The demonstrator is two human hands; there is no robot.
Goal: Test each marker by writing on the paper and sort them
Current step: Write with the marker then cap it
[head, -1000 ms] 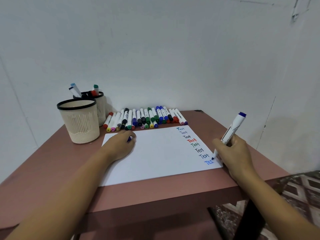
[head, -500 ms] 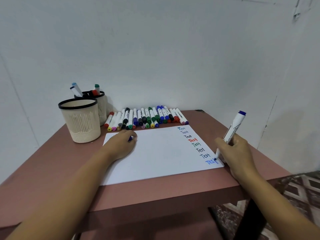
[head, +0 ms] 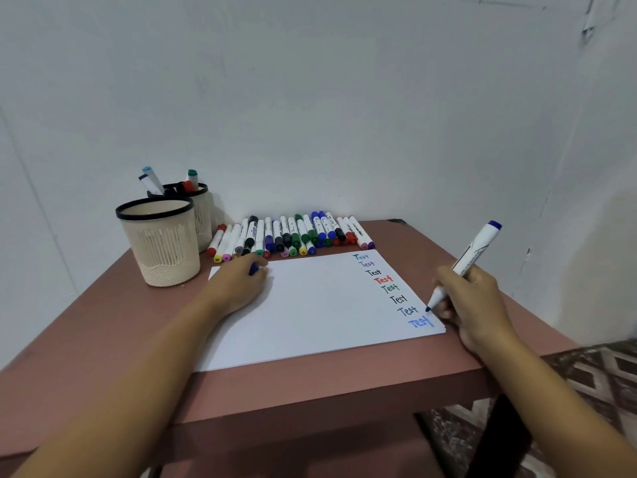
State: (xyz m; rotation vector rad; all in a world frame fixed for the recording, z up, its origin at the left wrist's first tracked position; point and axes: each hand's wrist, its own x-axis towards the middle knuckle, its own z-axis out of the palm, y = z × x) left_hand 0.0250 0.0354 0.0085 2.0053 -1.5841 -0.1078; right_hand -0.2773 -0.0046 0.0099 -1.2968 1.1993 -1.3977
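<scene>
Right hand [head: 475, 305] grips tilted marker [head: 472, 257] (tip near paper [head: 310, 312] edge); left hand [head: 238, 288] rests on paper, curled round blue cap [head: 254, 269]

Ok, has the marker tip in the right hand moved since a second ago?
Yes. The marker tip has lifted slightly up and away from the blue Test on the paper, which it touched before.

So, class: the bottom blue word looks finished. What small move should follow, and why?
Probably recap: bring the marker to the cap. The blue Test looks complete, the right hand grips the uncapped marker, and the left hand holds a blue cap on the paper.
</scene>
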